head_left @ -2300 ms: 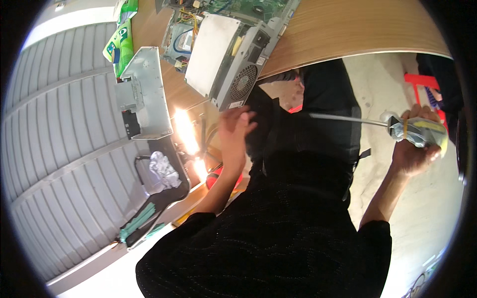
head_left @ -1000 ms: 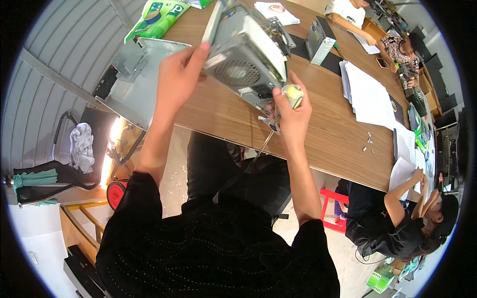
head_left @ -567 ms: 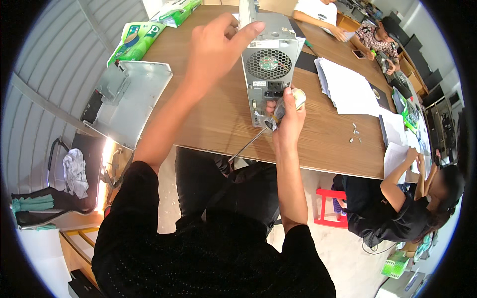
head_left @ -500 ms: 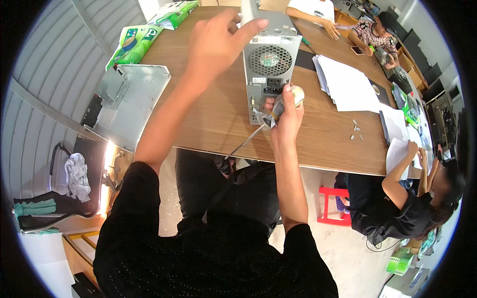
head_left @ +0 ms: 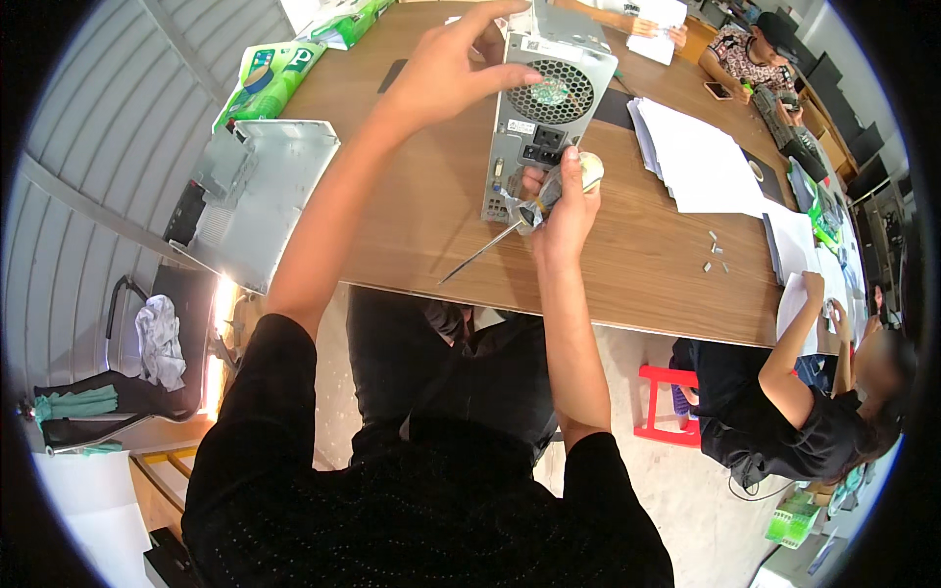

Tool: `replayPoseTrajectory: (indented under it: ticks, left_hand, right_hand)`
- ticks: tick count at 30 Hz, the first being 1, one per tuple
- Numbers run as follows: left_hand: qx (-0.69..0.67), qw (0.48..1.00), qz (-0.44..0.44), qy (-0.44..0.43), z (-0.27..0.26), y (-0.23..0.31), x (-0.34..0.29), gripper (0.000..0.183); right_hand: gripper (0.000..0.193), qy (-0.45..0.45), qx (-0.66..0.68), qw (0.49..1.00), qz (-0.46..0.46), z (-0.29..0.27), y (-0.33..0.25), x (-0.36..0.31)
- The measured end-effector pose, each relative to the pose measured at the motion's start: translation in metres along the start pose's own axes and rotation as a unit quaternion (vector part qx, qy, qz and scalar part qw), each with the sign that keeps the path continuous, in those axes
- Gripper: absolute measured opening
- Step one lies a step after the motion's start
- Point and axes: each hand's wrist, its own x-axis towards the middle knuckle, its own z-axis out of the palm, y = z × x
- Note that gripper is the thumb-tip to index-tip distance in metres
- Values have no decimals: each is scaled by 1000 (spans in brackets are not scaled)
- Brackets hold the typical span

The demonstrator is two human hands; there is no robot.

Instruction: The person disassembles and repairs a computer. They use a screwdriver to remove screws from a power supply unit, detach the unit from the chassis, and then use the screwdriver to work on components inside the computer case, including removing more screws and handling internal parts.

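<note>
A grey metal computer case (head_left: 529,125) stands tilted on the table in front of me, its rear side with the round fan grille and power sockets facing me. My left hand (head_left: 436,78) is at its upper left edge, thumb across the grille and fingers reaching behind the edge, partly hidden. Wrapped in my right hand (head_left: 566,216) is a screwdriver (head_left: 592,171) with a pale round handle end. Its long thin shaft points down and left, and crumpled clear plastic is bunched near the grip. The right fingers are close against the case's lower rear.
A detached metal side panel (head_left: 279,191) lies on the table (head_left: 412,225) at left, green packages (head_left: 260,83) behind it. On the right are paper stacks (head_left: 696,157) and small metal pieces (head_left: 714,250). A co-worker in black (head_left: 755,402) sits at right by a red stool (head_left: 652,402); others sit beyond.
The case has leaned over to the right and its bottom has shifted slightly. My left hand has moved from above its top down onto the edge. The right hand still holds the screwdriver.
</note>
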Motion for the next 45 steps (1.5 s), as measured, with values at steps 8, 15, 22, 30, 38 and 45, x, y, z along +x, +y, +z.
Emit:
replayPoseTrajectory:
  ticks: [8, 15, 22, 30, 38, 45]
  left_hand:
    - [20, 995, -61, -77, -16, 0, -4, 71]
    - [-10, 995, -59, -79, -15, -2, -3, 71]
    - [30, 998, -14, -55, -23, -16, -6, 74]
    - [-18, 996, -70, -53, -38, -13, -14, 75]
    - [-16, 996, -75, -37, -37, -4, -12, 69]
    - [43, 998, -31, -41, -40, -8, -11, 69]
  right_hand:
    - [48, -65, 3, 997, 31, -16, 1, 3]
    - [39, -129, 121, 963, 202, -65, -7, 47]
    - [34, -153, 216, 946, 189, -54, 5, 45]
    - [27, -112, 265, 934, 210, -34, 11, 37]
    - [32, -111, 242, 943, 202, -41, 17, 34]
    - [35, -127, 217, 949, 192, -43, 18, 34]
